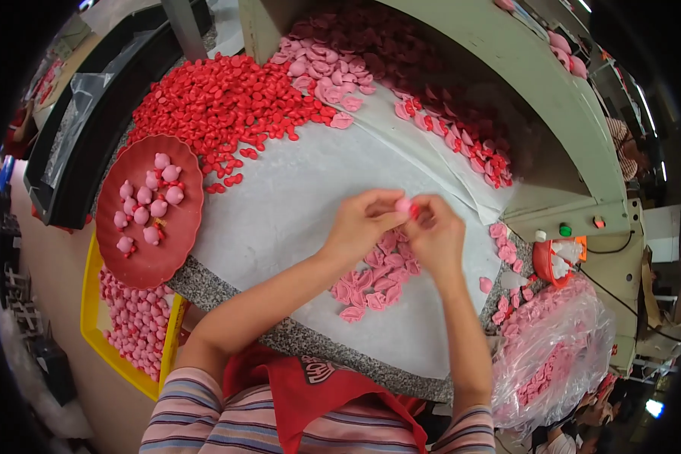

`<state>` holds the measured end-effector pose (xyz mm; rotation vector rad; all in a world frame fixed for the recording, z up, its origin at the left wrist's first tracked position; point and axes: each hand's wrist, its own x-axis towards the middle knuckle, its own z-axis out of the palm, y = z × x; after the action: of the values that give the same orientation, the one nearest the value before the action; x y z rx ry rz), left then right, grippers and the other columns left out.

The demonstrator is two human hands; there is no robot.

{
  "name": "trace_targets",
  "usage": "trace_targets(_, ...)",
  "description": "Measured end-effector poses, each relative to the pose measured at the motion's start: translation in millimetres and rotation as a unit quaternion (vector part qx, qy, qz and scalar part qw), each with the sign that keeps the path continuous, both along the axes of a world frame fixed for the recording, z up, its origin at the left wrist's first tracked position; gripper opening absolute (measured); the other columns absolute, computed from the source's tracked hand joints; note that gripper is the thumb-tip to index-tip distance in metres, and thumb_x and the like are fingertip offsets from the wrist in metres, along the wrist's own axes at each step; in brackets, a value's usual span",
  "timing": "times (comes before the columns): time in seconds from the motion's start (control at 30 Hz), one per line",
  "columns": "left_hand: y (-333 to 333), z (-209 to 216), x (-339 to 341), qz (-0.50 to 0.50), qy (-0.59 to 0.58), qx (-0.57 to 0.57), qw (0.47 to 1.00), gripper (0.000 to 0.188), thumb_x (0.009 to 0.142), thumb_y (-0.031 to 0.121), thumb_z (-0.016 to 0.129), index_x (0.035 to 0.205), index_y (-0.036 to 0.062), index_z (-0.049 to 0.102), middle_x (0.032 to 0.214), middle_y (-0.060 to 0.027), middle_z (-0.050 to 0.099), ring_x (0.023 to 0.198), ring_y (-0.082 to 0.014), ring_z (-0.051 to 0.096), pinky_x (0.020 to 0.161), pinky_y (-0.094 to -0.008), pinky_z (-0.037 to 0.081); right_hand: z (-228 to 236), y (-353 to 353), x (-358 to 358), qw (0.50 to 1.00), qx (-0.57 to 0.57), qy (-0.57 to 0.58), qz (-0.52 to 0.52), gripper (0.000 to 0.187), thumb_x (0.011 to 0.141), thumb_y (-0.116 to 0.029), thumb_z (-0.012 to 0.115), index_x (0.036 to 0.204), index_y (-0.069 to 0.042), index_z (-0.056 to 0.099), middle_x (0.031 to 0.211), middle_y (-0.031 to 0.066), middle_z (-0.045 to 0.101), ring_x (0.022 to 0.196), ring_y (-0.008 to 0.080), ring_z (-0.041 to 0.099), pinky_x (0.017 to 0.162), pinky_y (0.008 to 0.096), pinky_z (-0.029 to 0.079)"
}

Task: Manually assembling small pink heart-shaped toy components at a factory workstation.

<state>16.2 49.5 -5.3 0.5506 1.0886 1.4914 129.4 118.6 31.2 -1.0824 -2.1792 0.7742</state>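
Note:
Over the middle of the white-covered table, my left hand (365,223) and my right hand (437,233) meet. Fingertips of both pinch a small pink rounded piece (403,205), and a small red piece (414,212) shows at its right side by my right fingers. Just under my hands lies a loose heap of pink folded, petal-like pieces (377,281). To the left, a red scalloped plate (140,261) bears several pink balls (157,207) with small knobs, some with red parts on them.
A large pile of glossy red pieces (212,102) spreads at the far left. Pink shells (325,69) lie at the back beneath a green-grey machine housing (575,113). A yellow crate (91,306) of pink balls stands lower left. At right are a plastic bag (552,348) and red cup (543,261).

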Motion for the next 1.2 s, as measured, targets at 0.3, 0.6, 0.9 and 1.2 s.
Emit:
trace_targets(0.3, -55.3, 15.1, -28.0, 0.091, 0.287, 0.052, 0.952, 0.034, 0.077, 0.002, 0.063, 0.11, 0.0069, 0.056, 0.108, -0.0082, 0.048, 0.095, -0.016, 0.055, 0.074, -0.0255, 0.049, -8.2, 240.1, -14.8, 0.923, 0.286, -0.226, -0.121, 0.023, 0.074, -0.014, 0.058, 0.096, -0.01, 0.063, 0.097, 0.0144, 0.063, 0.089, 0.0339, 0.06, 0.074, 0.0404, 0.048)
trace_targets(0.6, -104.3, 12.2, -9.1, 0.026, 0.335, 0.037, 0.941, 0.023, 0.077, 0.0, 0.06, 0.1, 0.0063, 0.061, 0.102, -0.008, 0.052, 0.08, -0.0146, 0.057, 0.061, -0.0237, 0.049, -33.0, 28.5, -164.6, 0.983, 0.098, -0.066, 0.142, 0.024, 0.069, -0.012, 0.07, 0.091, -0.005, 0.064, 0.091, 0.0091, 0.063, 0.077, 0.0214, 0.062, 0.068, 0.0323, 0.048)
trace_targets(0.9, -127.0, 8.9, -23.6, -0.012, 0.404, 0.047, 0.913, 0.019, 0.076, -0.001, 0.06, 0.094, 0.0056, 0.062, 0.091, -0.008, 0.058, 0.078, -0.0178, 0.059, 0.061, -0.027, 0.048, -36.3, 54.1, -134.8, 0.994, -0.076, 0.049, 0.066, 0.024, 0.076, -0.013, 0.064, 0.096, -0.001, 0.058, 0.08, 0.0104, 0.064, 0.067, 0.0152, 0.061, 0.061, 0.0251, 0.049)
trace_targets(1.2, 16.9, -10.6, -28.1, -0.028, 0.649, 0.233, 0.723, 0.024, 0.069, -0.005, 0.057, 0.089, 0.0054, 0.063, 0.09, -0.0095, 0.059, 0.085, -0.0282, 0.056, 0.07, -0.0358, 0.048, 4.1, 2.0, 60.3, 0.819, -0.455, 0.35, -0.005, 0.029, 0.08, 0.001, 0.056, 0.108, 0.001, 0.051, 0.087, 0.0084, 0.06, 0.071, 0.0145, 0.061, 0.065, 0.0218, 0.052)
